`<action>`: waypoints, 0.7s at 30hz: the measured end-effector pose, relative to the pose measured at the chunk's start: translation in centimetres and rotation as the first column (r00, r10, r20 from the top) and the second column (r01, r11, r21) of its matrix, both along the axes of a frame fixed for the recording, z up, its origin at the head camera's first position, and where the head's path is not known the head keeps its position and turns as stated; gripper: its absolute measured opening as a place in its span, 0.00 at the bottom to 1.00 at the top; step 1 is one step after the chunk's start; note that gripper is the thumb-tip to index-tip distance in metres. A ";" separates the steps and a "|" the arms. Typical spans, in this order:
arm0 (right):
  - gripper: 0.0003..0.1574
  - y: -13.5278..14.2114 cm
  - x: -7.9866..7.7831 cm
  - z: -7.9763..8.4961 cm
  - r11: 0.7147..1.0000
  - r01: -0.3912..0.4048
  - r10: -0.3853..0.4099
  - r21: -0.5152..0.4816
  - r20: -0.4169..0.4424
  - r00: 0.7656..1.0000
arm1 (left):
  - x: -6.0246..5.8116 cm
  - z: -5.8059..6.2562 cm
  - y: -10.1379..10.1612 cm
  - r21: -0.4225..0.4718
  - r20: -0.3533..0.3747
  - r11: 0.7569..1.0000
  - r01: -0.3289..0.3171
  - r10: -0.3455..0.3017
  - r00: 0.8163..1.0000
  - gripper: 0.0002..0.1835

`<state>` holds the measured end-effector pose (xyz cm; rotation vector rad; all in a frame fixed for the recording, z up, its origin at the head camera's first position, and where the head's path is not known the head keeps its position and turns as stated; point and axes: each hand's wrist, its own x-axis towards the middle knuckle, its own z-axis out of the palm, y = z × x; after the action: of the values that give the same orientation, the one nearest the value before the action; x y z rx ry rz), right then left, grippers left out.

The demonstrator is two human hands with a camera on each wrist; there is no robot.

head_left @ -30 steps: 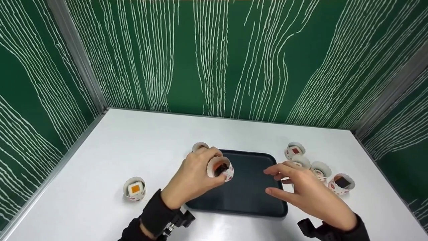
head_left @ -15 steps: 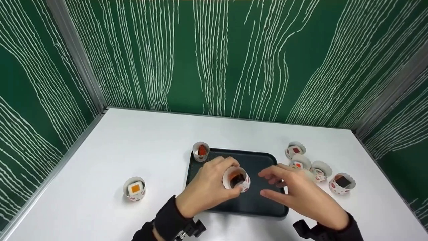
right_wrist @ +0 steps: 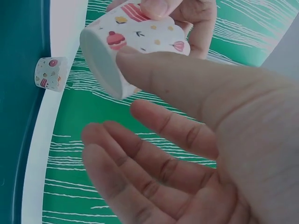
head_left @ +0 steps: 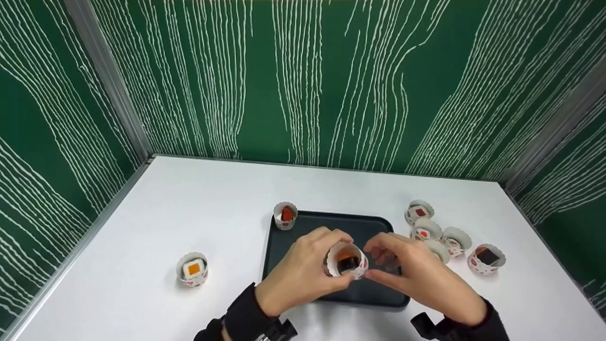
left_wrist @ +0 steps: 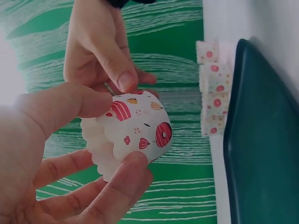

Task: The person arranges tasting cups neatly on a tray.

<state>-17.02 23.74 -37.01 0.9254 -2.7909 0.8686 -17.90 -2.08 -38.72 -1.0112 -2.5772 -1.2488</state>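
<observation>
My left hand (head_left: 303, 272) grips a white paper baking cup (head_left: 360, 270) by its side, thumb and fingers round it, above the dark tray (head_left: 326, 222). A dark piece and something orange-brown show inside. In the left wrist view the cup (left_wrist: 142, 126) is tipped sideways, its scalloped rim facing the left palm and its wall printed with red cakes and donuts. My right hand (head_left: 421, 267) is close on the right, fingers loosely bent with nothing between them. In the right wrist view the right thumb (right_wrist: 154, 74) lies against the cup's base end.
A cup with a red piece (head_left: 285, 217) stands at the tray's back left corner. Left on the white table is a cup with a white and orange square (head_left: 192, 270). Several filled cups (head_left: 419, 212) cluster right of the tray, and one with a dark square (head_left: 486, 259) is furthest right.
My left hand has carried the baking cup rightward and nearer me, uncovering the cup at the tray's corner. My right hand has shifted slightly left, so the two hands now meet at the cup.
</observation>
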 end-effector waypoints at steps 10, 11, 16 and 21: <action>0.16 -0.5 -0.2 0.0 0.997 -0.053 0.054 -0.061 0.015 0.998 | 0.1 -0.3 0.1 0.011 -0.028 1.000 0.009 -0.008 1.000 0.27; 0.17 -0.5 -0.2 -0.1 0.996 -0.055 0.056 -0.065 0.016 0.998 | 0.1 -0.3 0.2 0.012 -0.030 1.000 0.008 -0.008 1.000 0.27; 0.19 -0.6 -0.4 -0.4 0.996 -0.062 0.060 -0.061 -0.036 0.998 | 0.1 -0.4 0.2 -0.007 -0.030 1.000 0.012 -0.012 0.999 0.32; 0.23 -0.6 -0.6 -0.4 0.998 -0.057 0.055 -0.039 -0.061 0.997 | 0.0 -0.5 0.2 -0.050 -0.026 0.998 0.029 -0.030 0.999 0.36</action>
<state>-17.60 23.16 -37.38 1.0108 -2.6990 0.8857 -17.85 -1.90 -39.20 -1.0714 -2.5939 -1.1755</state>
